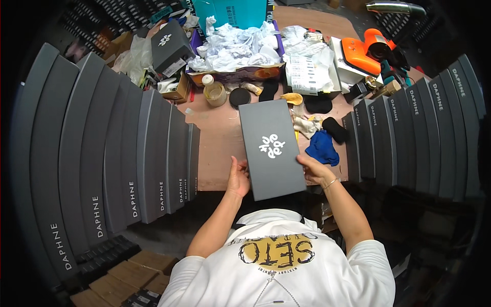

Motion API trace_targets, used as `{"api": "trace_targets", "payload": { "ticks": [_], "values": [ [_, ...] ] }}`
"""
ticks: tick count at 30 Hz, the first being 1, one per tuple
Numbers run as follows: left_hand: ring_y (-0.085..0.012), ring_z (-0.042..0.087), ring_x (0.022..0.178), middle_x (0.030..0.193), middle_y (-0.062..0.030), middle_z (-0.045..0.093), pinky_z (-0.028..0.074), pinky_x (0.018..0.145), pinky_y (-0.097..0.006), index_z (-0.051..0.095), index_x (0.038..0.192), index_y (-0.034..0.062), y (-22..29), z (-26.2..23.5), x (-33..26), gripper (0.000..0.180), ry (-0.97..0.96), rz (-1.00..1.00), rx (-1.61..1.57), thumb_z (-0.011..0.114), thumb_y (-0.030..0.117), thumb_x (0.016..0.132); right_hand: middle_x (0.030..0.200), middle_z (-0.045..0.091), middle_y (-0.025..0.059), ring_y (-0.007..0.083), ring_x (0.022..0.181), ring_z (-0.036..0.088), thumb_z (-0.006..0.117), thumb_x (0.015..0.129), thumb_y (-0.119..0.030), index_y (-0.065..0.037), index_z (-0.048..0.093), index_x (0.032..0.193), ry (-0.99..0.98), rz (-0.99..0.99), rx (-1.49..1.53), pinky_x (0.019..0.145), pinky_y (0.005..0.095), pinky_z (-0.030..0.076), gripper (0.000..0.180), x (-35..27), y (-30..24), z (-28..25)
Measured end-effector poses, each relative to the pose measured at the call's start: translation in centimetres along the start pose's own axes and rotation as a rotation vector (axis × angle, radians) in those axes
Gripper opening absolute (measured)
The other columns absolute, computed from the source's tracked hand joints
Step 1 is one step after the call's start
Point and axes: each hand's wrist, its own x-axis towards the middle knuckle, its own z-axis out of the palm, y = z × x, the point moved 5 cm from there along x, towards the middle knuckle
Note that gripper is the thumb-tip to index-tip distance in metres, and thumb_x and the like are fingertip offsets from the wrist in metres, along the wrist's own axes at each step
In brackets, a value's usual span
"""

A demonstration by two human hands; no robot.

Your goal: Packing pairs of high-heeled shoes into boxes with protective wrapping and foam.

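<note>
A dark grey shoebox [273, 176] with a white printed mark on its lid is between my hands over the near part of the table, its lid closed and its long side tilted slightly. My left hand [239, 177] is at the box's left side, thumb raised along the edge and fingertips partly hidden by the box. My right hand [315, 170] grips the right edge, thumb on the side and the other fingers partly underneath. Beyond my right hand lies a crumpled blue cloth [322, 148].
Tall stacks of grey boxes rise at left [120, 153] and right [417, 133]. Across the pinkish table [217, 148] are a purple carton of white crumpled paper [235, 46], a bottle [215, 94], a round black lid [240, 97], a sheet of labels [303, 74] and an orange tape dispenser [360, 56].
</note>
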Motion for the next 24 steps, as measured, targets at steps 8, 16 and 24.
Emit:
{"api": "trace_targets", "payload": {
  "ticks": [8, 16, 24],
  "values": [
    [-0.0236, 0.034, 0.134, 0.14, -0.0102, 0.042, 0.026, 0.109, -0.037, 0.042, 0.137, 0.0095, 7.7, 2.9, -5.1, 0.061, 0.197, 0.483, 0.617, 0.066, 0.036, 0.087, 0.093, 0.059, 0.0057, 0.0144, 0.077, 0.06, 0.072, 0.081, -0.011, -0.007, 0.047, 0.112, 0.114, -0.407, 0.171, 0.065, 0.0276, 0.051, 0.04, 1.6, -1.3, 5.4],
    [-0.0409, 0.045, 0.121, 0.129, -0.026, 0.047, 0.036, 0.103, -0.045, 0.038, 0.136, 0.0013, 12.1, 4.0, -3.7, 0.064, 0.238, 0.814, 1.866, 0.064, 0.004, 0.078, 0.107, 0.059, 0.0163, 0.0335, 0.101, 0.056, 0.072, 0.073, -0.019, -0.003, 0.047, 0.124, 0.145, -0.845, -1.458, 0.089, 0.045, 0.041, 0.059, 2.2, -2.3, 8.7],
    [-0.0322, 0.056, 0.109, 0.115, -0.0162, 0.059, 0.043, 0.094, -0.038, 0.062, 0.111, 0.001, 0.3, 9.4, -1.6, 0.031, -0.528, 0.508, 1.845, 0.065, 0.014, 0.083, 0.096, 0.065, 0.0168, 0.0353, 0.095, 0.061, 0.062, 0.077, -0.015, -0.001, 0.054, 0.118, 0.278, -0.564, -1.404, 0.085, 0.0447, 0.044, 0.044, 6.9, -4.8, 4.2]
  ]
}}
